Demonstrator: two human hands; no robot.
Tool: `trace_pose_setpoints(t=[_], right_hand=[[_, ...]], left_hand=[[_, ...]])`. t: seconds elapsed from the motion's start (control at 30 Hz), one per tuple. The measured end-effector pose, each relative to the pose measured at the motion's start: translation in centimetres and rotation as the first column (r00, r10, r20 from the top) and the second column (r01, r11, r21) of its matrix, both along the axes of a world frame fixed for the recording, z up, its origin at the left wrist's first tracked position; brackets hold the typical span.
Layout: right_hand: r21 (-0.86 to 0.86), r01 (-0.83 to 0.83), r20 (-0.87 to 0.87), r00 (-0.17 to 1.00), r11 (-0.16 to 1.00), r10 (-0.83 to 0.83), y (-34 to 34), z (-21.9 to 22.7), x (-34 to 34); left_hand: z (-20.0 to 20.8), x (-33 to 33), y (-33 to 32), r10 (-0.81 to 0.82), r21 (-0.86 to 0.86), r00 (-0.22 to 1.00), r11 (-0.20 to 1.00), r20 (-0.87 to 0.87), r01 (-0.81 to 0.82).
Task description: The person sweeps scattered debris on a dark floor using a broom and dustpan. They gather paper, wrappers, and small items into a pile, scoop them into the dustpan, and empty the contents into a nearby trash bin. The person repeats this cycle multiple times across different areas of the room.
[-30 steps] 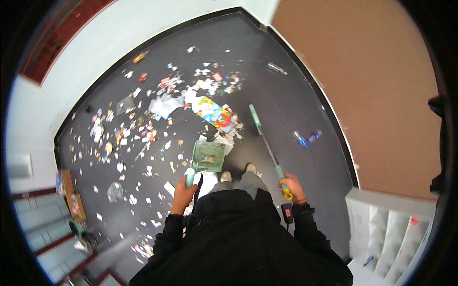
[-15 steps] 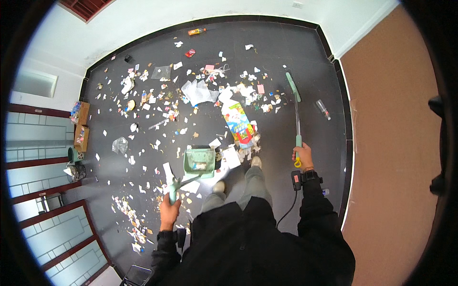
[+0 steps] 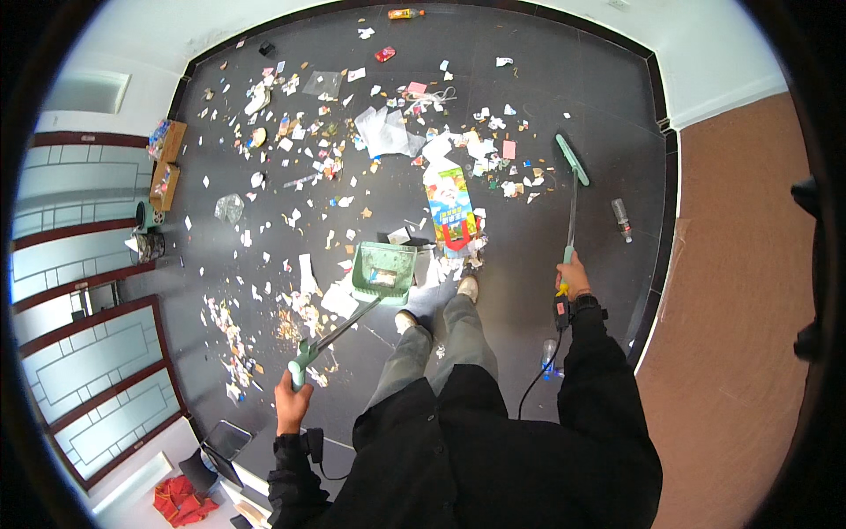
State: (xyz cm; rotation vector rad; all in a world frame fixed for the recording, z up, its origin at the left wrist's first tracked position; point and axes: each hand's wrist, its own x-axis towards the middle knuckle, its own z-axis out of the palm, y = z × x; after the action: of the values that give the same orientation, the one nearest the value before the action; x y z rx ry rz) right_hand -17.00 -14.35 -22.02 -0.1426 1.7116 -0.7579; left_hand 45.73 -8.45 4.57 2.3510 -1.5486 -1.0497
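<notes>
My left hand (image 3: pixel 292 404) is wrapped round the upper end of a long-handled green dustpan (image 3: pixel 406 286). Its pan stands on the dark floor just ahead of my feet, with a small piece of litter inside. On the right, my right hand (image 3: pixel 575 275) grips the handle of a green broom (image 3: pixel 572 160), whose head points away from me toward the far right. A bright printed bag (image 3: pixel 449 204) with a red handle lies beyond the dustpan, among scraps of paper. White crumpled sheeting (image 3: pixel 385 134) rests further off.
Paper scraps are strewn over the left and middle floor. Clear plastic bottles (image 3: pixel 622 220) lie right of the broom and by my right forearm. Cardboard boxes (image 3: pixel 165 183) stand along the left wall, a chair (image 3: pixel 226 439) at lower left. A brown panel (image 3: pixel 731 291) borders the right side.
My left hand has moved down and left, with the dustpan handle now stretched out more toward me. The view has shifted, bringing more of the lower-left corner in. Both hands keep their holds.
</notes>
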Motion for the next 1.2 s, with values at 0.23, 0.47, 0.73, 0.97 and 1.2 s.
trace_pose_setpoints(t=[0.23, 0.47, 0.73, 0.97, 1.2], right_hand=[[0.101, -0.141, -0.02, 0.989, 0.985, 0.143, 5.5, 2.0, 2.7], [0.165, -0.225, -0.017, 0.973, 0.96, 0.231, 14.3, 3.6, 8.7], [0.194, -0.343, 0.043, 0.939, 0.919, 0.341, 26.2, 5.6, 17.9], [0.233, -0.484, 0.078, 0.874, 0.844, 0.48, 35.7, 8.8, 25.9], [0.247, -0.607, 0.108, 0.792, 0.755, 0.601, 41.7, 12.0, 30.7]], left_hand=[[-1.8, 0.7, 3.6, 0.008, -0.003, 1.0, 1.0, 0.012, -0.008], [-5.1, 2.0, 8.2, -0.006, -0.023, 0.998, 1.0, -0.056, 0.005], [-7.4, 4.5, 15.3, -0.29, 0.055, 0.956, 0.955, -0.048, 0.293], [-10.4, 7.1, 19.8, -0.318, 0.014, 0.944, 0.947, -0.085, 0.32], [-12.0, 7.7, 21.0, -0.313, 0.026, 0.94, 0.947, -0.139, 0.319]])
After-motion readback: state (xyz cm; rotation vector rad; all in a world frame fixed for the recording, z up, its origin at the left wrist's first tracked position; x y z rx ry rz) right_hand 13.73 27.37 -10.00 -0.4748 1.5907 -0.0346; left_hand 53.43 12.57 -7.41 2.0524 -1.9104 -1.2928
